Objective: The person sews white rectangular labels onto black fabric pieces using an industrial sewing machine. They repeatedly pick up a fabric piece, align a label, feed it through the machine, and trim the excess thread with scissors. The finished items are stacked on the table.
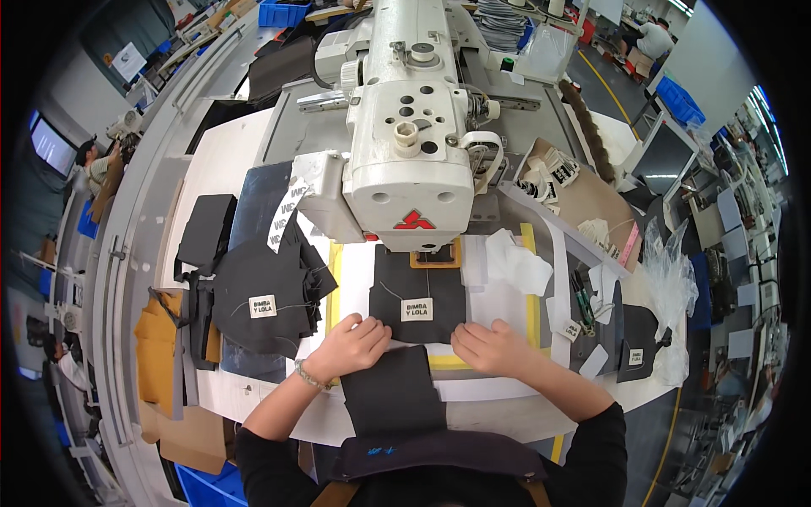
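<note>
A black fabric panel (397, 283) lies flat below the head of a white industrial sewing machine (410, 169). A small cream label (416, 309) with dark print sits on its lower part, and loose thread ends trail over the panel. My left hand (356, 345) is curled closed at the panel's lower left corner. At the lower right corner, the fingers of my right hand (490, 346) pinch the edge. The machine's orange-framed presser foot (435, 253) meets the panel's top end. Nearer to me, another black fabric piece (393, 393) hangs over the table's front edge.
Left of the machine lies a stack of black fabric pieces (262, 291), the top one labelled. Mustard fabric (158, 351) hangs farther left. On the right are a cardboard box (583, 198) of labels, green-handled snips (581, 300), white scraps (517, 264) and clear plastic (670, 287).
</note>
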Action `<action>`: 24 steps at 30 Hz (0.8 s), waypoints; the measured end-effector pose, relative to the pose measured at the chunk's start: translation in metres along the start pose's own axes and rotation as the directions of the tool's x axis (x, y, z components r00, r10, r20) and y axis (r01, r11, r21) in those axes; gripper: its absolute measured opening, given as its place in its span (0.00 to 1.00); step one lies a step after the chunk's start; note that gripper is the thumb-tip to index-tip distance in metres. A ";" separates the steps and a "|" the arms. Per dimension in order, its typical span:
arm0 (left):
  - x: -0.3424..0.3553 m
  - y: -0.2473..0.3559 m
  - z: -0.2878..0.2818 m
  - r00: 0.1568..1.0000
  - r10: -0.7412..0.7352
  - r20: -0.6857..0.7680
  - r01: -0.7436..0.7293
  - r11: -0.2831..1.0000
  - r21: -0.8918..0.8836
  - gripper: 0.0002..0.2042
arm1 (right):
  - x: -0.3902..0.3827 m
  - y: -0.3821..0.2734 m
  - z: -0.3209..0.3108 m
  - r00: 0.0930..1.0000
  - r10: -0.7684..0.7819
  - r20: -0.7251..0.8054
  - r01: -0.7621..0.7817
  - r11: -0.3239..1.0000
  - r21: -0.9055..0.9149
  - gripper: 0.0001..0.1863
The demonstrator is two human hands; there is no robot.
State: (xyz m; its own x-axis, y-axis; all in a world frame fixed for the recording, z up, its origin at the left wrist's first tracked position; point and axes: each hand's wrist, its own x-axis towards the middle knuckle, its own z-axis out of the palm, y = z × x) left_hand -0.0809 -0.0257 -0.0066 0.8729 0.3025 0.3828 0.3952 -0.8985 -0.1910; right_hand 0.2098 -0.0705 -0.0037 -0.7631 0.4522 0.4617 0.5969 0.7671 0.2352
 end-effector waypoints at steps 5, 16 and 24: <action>-0.007 0.004 -0.002 0.997 -0.041 0.062 0.047 0.994 -0.098 0.09 | -0.013 -0.013 0.013 0.998 0.036 0.050 -0.039 0.998 0.055 0.05; -0.011 0.002 0.004 0.985 -0.128 0.112 0.149 0.969 -0.198 0.12 | -0.038 0.024 -0.031 0.841 0.536 0.073 -0.521 0.839 -0.157 0.13; -0.008 0.002 0.007 0.984 -0.151 0.099 0.170 0.959 -0.225 0.15 | -0.118 0.072 -0.052 0.192 0.957 0.215 -0.843 0.273 -0.464 0.13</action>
State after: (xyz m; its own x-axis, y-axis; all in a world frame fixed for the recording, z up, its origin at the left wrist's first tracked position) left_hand -0.0848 -0.0276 -0.0157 0.8272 0.4649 0.3156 0.4631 -0.8822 0.0856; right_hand 0.3555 -0.0921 0.0031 0.3717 0.9193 0.1296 0.9212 -0.3825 0.0716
